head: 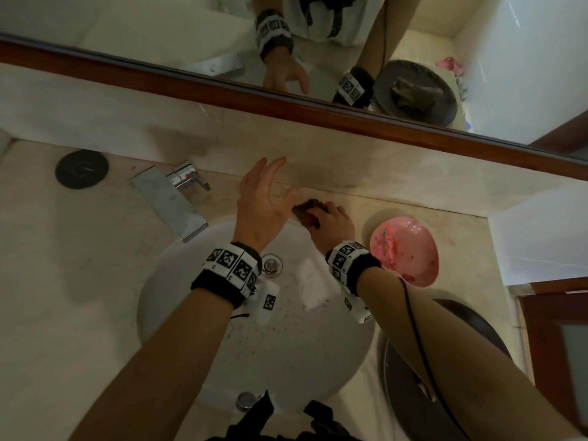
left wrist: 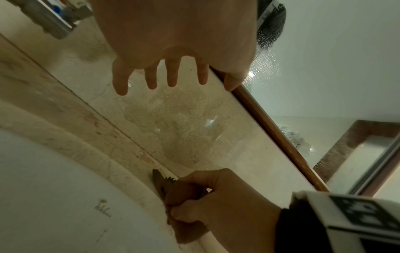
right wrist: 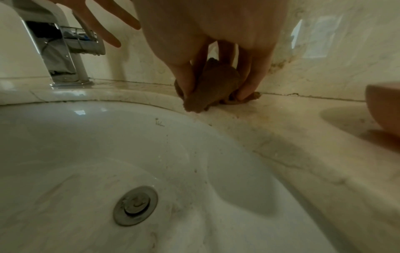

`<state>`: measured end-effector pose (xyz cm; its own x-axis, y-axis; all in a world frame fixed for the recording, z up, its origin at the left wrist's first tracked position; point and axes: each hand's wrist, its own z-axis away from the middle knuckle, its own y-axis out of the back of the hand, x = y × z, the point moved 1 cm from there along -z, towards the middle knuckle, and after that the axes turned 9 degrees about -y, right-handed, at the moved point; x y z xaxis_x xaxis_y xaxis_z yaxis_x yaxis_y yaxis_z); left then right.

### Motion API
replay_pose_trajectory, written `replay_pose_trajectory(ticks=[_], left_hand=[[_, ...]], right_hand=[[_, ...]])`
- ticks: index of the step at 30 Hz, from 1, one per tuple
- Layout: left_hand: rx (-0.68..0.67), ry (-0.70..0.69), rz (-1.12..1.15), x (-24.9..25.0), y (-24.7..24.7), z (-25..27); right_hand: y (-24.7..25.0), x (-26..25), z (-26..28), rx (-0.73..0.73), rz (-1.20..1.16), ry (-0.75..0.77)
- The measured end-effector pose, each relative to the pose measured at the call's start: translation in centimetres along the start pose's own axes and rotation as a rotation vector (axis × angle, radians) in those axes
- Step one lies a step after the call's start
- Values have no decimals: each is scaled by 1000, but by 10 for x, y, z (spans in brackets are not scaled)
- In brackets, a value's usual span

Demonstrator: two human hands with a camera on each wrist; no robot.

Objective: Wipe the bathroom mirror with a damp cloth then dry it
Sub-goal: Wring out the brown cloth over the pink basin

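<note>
A white sink basin (head: 197,316) lies nearest. Behind its rim, on the marble counter (right wrist: 281,130), a brown cloth (right wrist: 213,85) is pinched by the curled fingers of the right hand (head: 332,226). Beside it the left hand (head: 262,202) is held above the counter, fingers spread and straight. Farthest, the wood-framed mirror (head: 159,23) is seen.

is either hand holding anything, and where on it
The right hand pinches the bunched brown cloth by its upper folds on the counter; the left hand holds nothing.
</note>
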<state>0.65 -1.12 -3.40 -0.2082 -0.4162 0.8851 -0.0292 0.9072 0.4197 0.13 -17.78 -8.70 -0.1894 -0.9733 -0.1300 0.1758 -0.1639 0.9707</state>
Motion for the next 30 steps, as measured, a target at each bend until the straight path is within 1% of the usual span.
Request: replay_pose_trajectory(ticks=[4,7,9,14,18,20,23,26,30], left_hand=[[-5,-13,-17,-4,1,-1],[-24,-25,-27,-2,2,0],[-33,-22,-16,-3,3,-1],[-54,-6,60,2,3,6],[-144,42,92,16,3,14],[-161,76,148,21,1,16],[-193,115,271,32,-6,18],[-218,146,352,48,-13,22],[-223,230,478,69,-26,30]], right_hand=[[6,-5,-1,-42,-71,-12],[16,-3,1,-68,-183,-44],[23,-1,4,-80,-270,-92],[37,0,17,-91,-685,-241],[52,1,28,-91,-1030,-294],[61,2,34,-87,-1158,-298],[71,7,44,-79,-1221,-293],[83,14,55,-112,-1309,-270],[102,30,71,-138,-1450,-291]])
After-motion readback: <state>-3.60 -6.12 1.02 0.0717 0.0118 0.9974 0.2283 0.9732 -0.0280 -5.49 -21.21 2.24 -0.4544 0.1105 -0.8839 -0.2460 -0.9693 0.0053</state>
